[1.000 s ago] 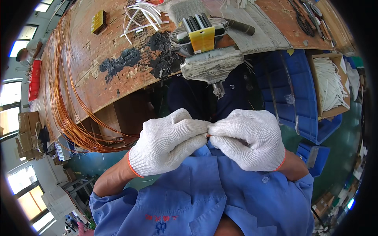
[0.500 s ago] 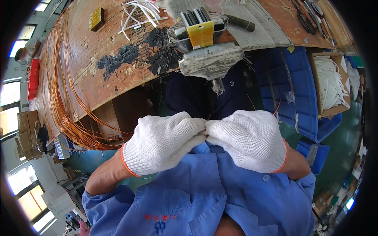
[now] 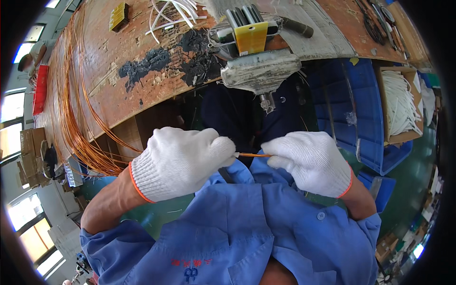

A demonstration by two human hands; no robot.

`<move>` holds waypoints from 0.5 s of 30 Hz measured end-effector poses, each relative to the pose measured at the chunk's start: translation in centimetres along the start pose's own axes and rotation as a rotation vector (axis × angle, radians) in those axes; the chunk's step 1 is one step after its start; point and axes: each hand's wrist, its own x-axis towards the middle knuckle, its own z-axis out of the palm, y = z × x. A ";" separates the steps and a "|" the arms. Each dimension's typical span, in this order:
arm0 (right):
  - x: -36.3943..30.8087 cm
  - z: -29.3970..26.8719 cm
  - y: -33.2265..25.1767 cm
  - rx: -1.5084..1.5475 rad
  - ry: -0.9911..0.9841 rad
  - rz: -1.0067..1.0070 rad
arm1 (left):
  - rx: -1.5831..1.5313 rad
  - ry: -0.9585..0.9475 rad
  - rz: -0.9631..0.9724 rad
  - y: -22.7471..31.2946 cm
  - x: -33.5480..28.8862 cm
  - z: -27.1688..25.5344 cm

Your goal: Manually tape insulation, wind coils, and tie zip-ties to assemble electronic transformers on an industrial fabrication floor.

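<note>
My left hand (image 3: 185, 159), in a white knit glove with an orange cuff, pinches a small white tube (image 3: 236, 154), of which only the tip shows. From that tip a short length of copper wire (image 3: 254, 155) runs across to my right hand (image 3: 311, 161). That hand, gloved the same way, grips the wire between thumb and fingers. Both hands are in front of my chest, a small gap apart. At the left, a big bundle of copper wire (image 3: 71, 128) hangs over the table edge.
Beyond my hands, a vise (image 3: 261, 71) at the table edge (image 3: 156, 108) holds a yellow block (image 3: 251, 38) with grey metal strips. White tubes (image 3: 178, 12) lie on the table; more fill a carton (image 3: 401, 107) by a blue crate (image 3: 351, 109). Hand tools (image 3: 375, 26) lie far right.
My hands were pressed together; they have drawn apart, the left moving left and the right slightly right. The wire and white tip between them now show.
</note>
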 end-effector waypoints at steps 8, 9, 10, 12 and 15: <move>-1.9 -0.7 1.6 -0.044 0.020 0.067 | 0.207 0.064 0.051 -3.0 -0.8 -0.1; -2.6 -1.5 3.1 -0.123 -0.009 0.035 | 0.285 0.064 0.030 -3.8 -1.3 -0.8; -3.1 -1.3 3.3 -0.048 0.018 0.133 | 0.323 0.039 0.037 -4.4 -1.4 -1.1; -4.6 -0.1 2.9 0.110 0.060 0.321 | 0.223 0.054 0.150 -3.5 0.1 0.0; -2.0 1.6 0.6 -0.006 -0.004 0.084 | 0.163 0.118 0.243 0.2 3.0 3.1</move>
